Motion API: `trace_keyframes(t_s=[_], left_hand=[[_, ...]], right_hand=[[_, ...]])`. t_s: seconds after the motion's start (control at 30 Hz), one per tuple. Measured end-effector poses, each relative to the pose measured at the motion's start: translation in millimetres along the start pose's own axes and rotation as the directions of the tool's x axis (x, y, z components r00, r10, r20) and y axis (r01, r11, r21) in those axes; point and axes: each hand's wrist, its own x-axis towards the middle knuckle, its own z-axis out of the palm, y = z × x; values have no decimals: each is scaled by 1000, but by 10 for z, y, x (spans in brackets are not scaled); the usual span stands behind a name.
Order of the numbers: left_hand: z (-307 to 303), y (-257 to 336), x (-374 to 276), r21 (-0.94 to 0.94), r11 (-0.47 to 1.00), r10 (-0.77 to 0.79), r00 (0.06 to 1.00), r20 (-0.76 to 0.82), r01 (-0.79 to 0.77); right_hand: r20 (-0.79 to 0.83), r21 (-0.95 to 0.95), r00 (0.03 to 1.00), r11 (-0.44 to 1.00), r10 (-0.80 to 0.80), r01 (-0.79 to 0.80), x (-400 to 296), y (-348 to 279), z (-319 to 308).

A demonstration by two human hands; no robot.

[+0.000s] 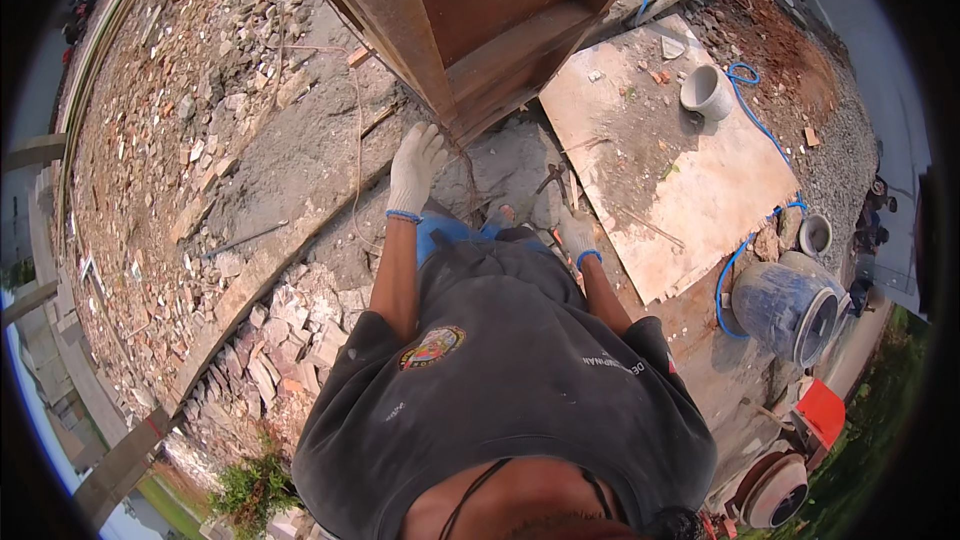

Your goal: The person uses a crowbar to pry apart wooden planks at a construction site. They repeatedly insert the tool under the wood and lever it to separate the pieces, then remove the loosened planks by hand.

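Note:
My left hand point(416, 169), in a pale knitted glove with a blue cuff, is raised beside the lower corner of a large brown wooden box-like form point(510, 45). Its fingers are extended with nothing in them; contact with the form is unclear. My right hand point(577, 231), gloved the same way, is low beside my right thigh, its fingers curled around the handle of a claw hammer point(553, 177). The hammer's dark head points away from me, over the grey ground. Next to it lies the edge of a pale, dirt-covered plywood sheet point(720, 187).
A pale bucket point(707, 92) rests on the sheet. A blue hose point(759, 127), a blue drum point(784, 307) and a cement mixer point(772, 487) are on the right. A long board point(277, 277) crosses rubble point(277, 345) on the left. A thin cord point(360, 127) trails on the ground.

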Motion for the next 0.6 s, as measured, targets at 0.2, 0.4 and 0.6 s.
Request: trace_keyframes(t_s=[0.2, 0.4, 0.6], left_hand=[[466, 318, 480, -76, 978, -210, 922, -326, 196], [1039, 550, 151, -83, 986, -161, 949, -271, 144], [761, 428, 193, 29, 999, 26, 979, -202, -21]], right_hand=[[-36, 118, 984, 977, -173, 176, -396, -454, -107], [-75, 476, 918, 795, -388, 375, -970, -1046, -132], [-42, 141, 808, 797, -588, 588, -1084, -2153, -36]])
